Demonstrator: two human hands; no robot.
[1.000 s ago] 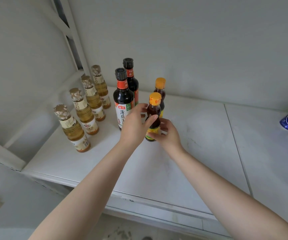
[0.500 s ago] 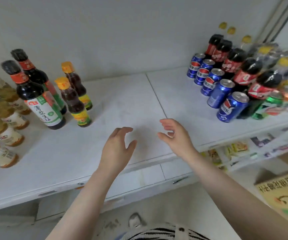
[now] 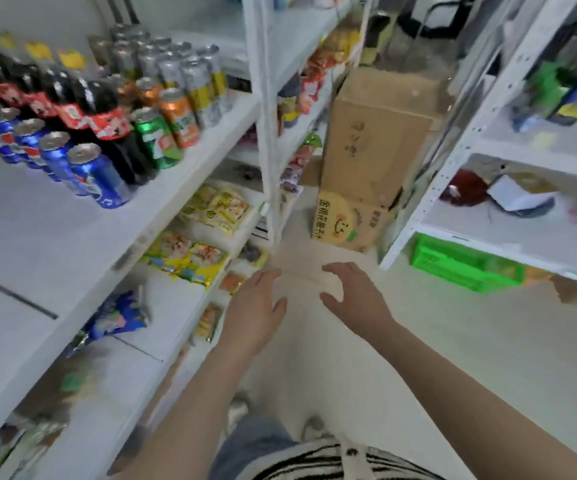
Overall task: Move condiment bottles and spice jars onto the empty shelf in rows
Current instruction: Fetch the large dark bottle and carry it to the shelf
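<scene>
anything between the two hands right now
No object: in the head view the gap between the left hand and right hand shows only bare pale floor below.

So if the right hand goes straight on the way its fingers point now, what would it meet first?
Probably nothing close: the right hand is open over bare pale floor. Farther on stands the brown cardboard box, though depth is unclear.

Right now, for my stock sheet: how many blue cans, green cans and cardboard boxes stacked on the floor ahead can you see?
Blue cans: 5
Green cans: 1
Cardboard boxes: 2
Total: 8
</scene>
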